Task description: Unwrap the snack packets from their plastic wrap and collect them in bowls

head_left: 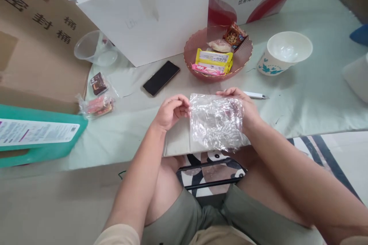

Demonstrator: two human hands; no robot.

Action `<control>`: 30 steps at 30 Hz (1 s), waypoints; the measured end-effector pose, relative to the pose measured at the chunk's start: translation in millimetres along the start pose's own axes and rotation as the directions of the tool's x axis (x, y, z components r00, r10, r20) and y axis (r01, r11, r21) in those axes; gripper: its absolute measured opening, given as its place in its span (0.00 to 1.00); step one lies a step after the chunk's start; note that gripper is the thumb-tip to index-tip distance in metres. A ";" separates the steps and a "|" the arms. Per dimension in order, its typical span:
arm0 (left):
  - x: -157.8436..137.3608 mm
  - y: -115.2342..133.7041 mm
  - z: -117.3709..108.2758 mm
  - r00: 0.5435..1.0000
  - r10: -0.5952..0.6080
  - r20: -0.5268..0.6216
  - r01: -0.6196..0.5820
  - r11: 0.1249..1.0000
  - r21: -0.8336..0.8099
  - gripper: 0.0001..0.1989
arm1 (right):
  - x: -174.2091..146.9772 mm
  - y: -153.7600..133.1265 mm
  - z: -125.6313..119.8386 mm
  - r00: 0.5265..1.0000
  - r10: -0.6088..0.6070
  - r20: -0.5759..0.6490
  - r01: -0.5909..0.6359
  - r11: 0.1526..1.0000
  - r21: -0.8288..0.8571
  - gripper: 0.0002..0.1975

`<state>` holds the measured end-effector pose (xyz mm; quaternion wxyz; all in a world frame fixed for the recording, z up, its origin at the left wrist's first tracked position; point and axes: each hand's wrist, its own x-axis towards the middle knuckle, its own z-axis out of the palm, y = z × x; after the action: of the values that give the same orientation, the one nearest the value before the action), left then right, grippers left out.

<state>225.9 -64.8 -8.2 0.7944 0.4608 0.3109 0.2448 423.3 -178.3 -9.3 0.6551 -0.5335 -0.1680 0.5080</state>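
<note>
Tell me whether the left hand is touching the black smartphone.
Apart. The head view shows a strip of pale green tablecloth between the left hand and the black smartphone.

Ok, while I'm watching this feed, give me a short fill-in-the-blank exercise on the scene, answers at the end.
1. The pen lies beside the ____ hand.
2. At the plastic bag's edge on the picture's left is the ____ hand.
3. In the picture, the phone lies to the ____ of the pink bowl.
4. The packets just behind the pink packet in the bowl are ____.

Missing words: right; left; left; yellow.
</note>
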 end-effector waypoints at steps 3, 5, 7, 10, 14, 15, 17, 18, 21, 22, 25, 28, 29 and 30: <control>0.8 -1.0 9.4 0.999 0.003 -0.054 -0.009 0.993 -0.115 0.19 | 2.1 0.7 5.8 0.998 0.057 -0.013 -0.056 0.996 0.067 0.12; 0.7 -3.6 15.7 0.993 -0.113 -0.038 0.108 0.989 -0.105 0.25 | 3.7 1.8 6.2 0.999 0.049 0.013 -0.050 0.995 0.087 0.13; 0.3 -6.0 19.4 0.978 -0.210 -0.021 0.209 0.978 -0.014 0.23 | 6.6 1.5 -1.1 0.998 0.041 0.050 -0.044 0.997 0.060 0.13; -1.4 -5.6 19.6 0.982 -0.159 -0.097 0.167 0.983 0.074 0.16 | 12.3 -5.0 -27.0 0.996 -0.049 0.079 0.053 0.997 -0.050 0.14; -7.4 0.8 17.8 0.977 -0.066 -0.204 0.097 0.985 0.146 0.11 | 11.6 -16.4 -54.1 0.920 -0.392 0.017 0.386 0.894 -0.229 0.12; -9.3 2.2 18.6 0.977 -0.062 -0.203 0.099 0.979 0.179 0.09 | 9.5 -16.6 -53.2 0.902 -0.429 0.055 0.427 0.865 -0.264 0.15; -13.2 3.9 22.0 0.983 -0.047 -0.180 0.087 0.972 0.220 0.08 | 4.3 -12.6 -41.6 0.905 -0.374 0.202 0.420 0.858 -0.296 0.28; -14.9 4.4 24.6 0.985 -0.034 -0.166 0.070 0.974 0.216 0.08 | 2.0 -9.1 -32.7 0.914 -0.300 0.274 0.379 0.873 -0.306 0.33; -18.4 5.7 33.1 0.992 -0.007 -0.126 0.032 0.980 0.195 0.14 | -0.4 -0.4 -6.8 0.929 -0.118 0.351 0.230 0.927 -0.298 0.30; -18.8 6.6 35.8 0.992 -0.022 -0.123 0.050 0.974 0.223 0.16 | 0.3 0.0 -1.6 0.932 -0.113 0.345 0.211 0.941 -0.264 0.27; -16.2 11.6 42.8 0.980 -0.079 -0.184 0.142 0.922 0.361 0.16 | 4.7 -7.2 -0.7 0.950 -0.138 0.280 0.174 0.979 -0.109 0.31; -7.2 20.1 51.4 0.976 -0.062 -0.209 0.144 0.902 0.406 0.15 | 8.9 -19.7 -13.4 0.956 -0.033 0.292 0.051 0.997 -0.052 0.30; -3.0 23.7 55.2 0.980 -0.055 -0.191 0.131 0.900 0.416 0.15 | 10.1 -23.5 -18.0 0.948 -0.005 0.318 0.028 0.997 -0.069 0.25; 1.5 27.6 59.3 0.984 -0.043 -0.173 0.115 0.894 0.434 0.15 | 11.1 -26.7 -22.2 0.939 0.010 0.343 0.023 0.995 -0.092 0.18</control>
<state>266.8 -85.6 38.5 0.6511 0.5950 0.4390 0.1711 458.0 -178.4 2.1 0.5915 -0.4666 -0.3053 0.5825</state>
